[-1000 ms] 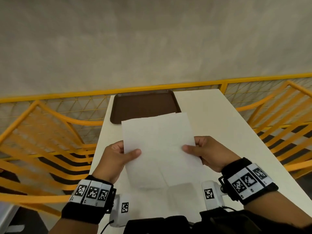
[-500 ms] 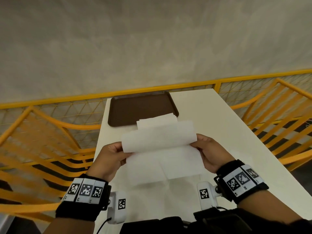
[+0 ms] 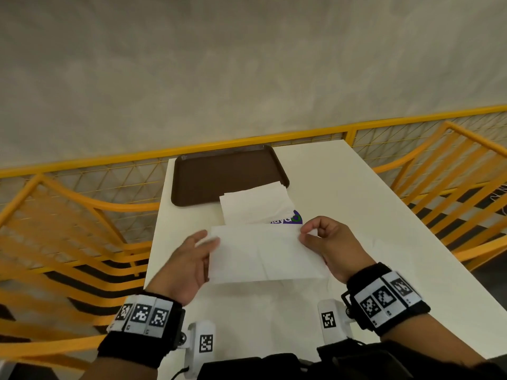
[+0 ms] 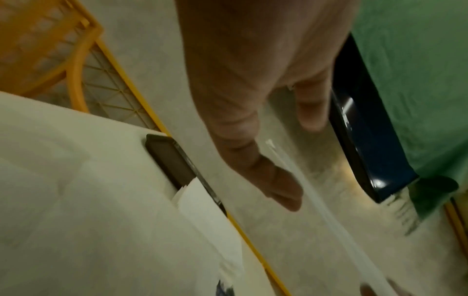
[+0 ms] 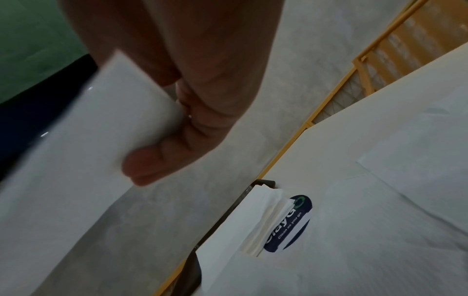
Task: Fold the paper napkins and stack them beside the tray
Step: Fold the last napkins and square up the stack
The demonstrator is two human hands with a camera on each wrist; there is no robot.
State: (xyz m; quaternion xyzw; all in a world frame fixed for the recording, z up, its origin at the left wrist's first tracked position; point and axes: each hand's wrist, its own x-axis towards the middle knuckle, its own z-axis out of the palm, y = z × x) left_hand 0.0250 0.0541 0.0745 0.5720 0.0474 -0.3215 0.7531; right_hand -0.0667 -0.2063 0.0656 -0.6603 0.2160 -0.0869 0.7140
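Napkin in hand: I see one white napkin [image 3: 264, 253] folded in half into a wide strip, held just above the table [image 3: 343, 187] between my two hands, close in front of my body.
Long axis: it runs left to right across my view, so the next fold, as I judge it, brings one short end over to the other.
Right hand: my right hand [image 3: 333, 246] pinches the far right corner of the napkin between thumb and forefinger; the right wrist view shows the fingers curled round the paper edge [image 5: 108, 124].
Left hand: my left hand [image 3: 186, 263] lies at the left short end with fingers straight, touching the edge rather than gripping it, from what I can see.
Nearer hand: both sit at the ends, about equally near; the right alone has a firm hold.
Stack: a small pile of napkins [image 3: 256, 205] lies beyond my hands, overlapping the near right corner of the brown tray [image 3: 219, 176], partly covering a round blue sticker [image 3: 292, 219].
Direction to stack: forward and slightly right of centre, nearer my right hand.
Surface: long white tabletop, tray at its far left end.
Room: yellow railing [image 3: 109, 163] and yellow seats [image 3: 68, 231] either side, grey wall [image 3: 247, 64] behind.
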